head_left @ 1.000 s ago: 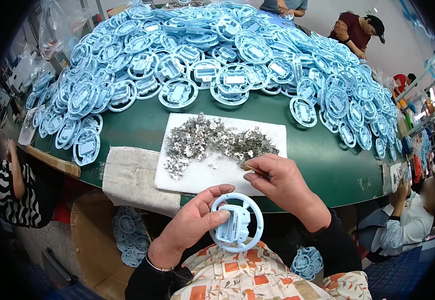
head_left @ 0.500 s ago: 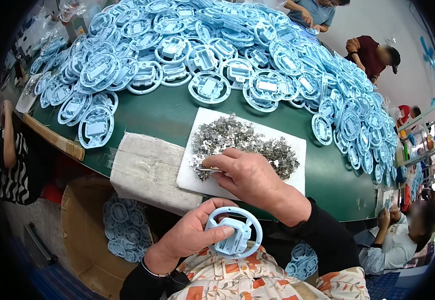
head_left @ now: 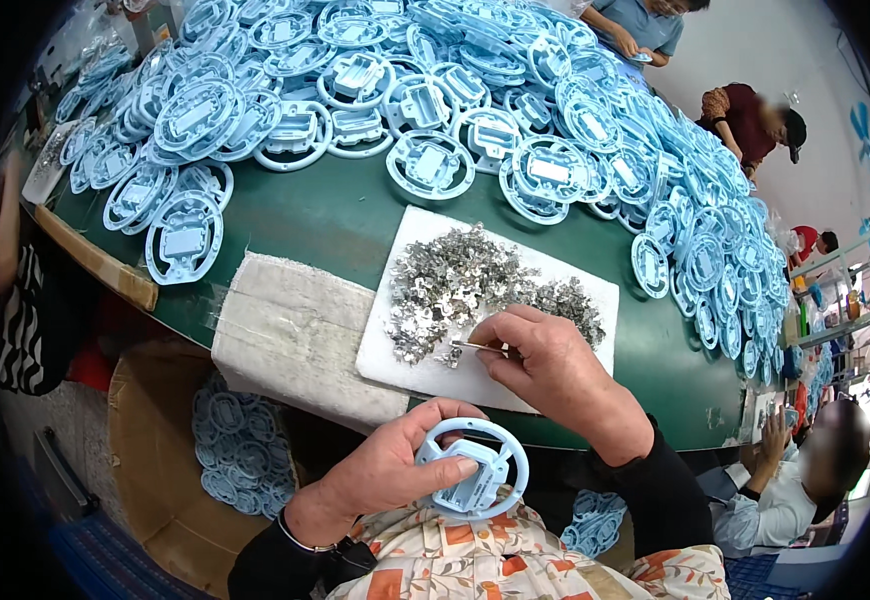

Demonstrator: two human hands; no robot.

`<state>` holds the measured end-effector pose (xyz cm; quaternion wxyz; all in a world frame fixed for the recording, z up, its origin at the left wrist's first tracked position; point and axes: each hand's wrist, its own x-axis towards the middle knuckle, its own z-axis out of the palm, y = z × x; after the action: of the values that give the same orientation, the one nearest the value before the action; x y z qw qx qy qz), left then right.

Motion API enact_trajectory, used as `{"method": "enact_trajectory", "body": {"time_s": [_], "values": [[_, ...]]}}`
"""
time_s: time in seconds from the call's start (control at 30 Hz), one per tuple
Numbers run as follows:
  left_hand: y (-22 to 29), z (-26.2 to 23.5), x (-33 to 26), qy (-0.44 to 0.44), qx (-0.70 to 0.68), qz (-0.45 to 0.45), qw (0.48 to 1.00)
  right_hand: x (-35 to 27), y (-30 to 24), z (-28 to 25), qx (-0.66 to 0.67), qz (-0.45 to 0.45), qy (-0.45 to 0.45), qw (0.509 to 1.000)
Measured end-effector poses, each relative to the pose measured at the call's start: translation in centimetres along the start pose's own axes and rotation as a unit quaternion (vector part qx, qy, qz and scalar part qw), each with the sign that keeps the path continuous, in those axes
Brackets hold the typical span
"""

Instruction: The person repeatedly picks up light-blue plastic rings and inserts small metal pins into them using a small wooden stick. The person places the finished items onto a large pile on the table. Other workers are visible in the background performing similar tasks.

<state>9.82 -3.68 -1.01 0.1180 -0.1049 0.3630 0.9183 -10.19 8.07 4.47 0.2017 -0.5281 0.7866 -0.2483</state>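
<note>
My left hand grips a light blue plastic toy steering wheel above my lap, thumb pressed on its hub and fingers behind the rim. Over the near edge of a white foam board, my right hand pinches a thin metal tool that looks like tweezers. Its tip points left, beside a small shiny piece; whether it grips that piece I cannot tell. Small silvery metal clips lie heaped on the board, just beyond my right hand.
A big heap of blue steering wheels covers the far part of the green table. A worn, wrapped block adjoins the board. Below left, a cardboard box holds more wheels. Co-workers sit around the table.
My right hand has moved right and slightly toward me with the metal tool, from the clip heap to the board's near edge. My left hand keeps hold of the steering wheel.
</note>
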Motion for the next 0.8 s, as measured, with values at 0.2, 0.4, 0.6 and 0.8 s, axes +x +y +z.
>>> {"method": "enact_trajectory", "body": {"time_s": [0.2,0.4,0.6,0.8], "values": [[0.7,0.4,0.1,-0.006,0.021,-0.006,1.0,0.2,-0.5,0.9,-0.029,-0.036,0.023,0.999],[0.5,0.4,0.0,-0.003,0.035,-0.01,0.999,0.4,-0.5,0.7,-0.077,-0.036,-0.005,0.996],[0.9,1.2,-0.2,0.023,0.03,-0.009,0.999,-0.3,0.2,0.3,-0.041,-0.026,0.029,0.998],[1.5,2.1,0.7,0.086,0.078,0.026,0.993,-2.0,0.9,-0.7,0.309,0.13,-0.021,0.942]]}}
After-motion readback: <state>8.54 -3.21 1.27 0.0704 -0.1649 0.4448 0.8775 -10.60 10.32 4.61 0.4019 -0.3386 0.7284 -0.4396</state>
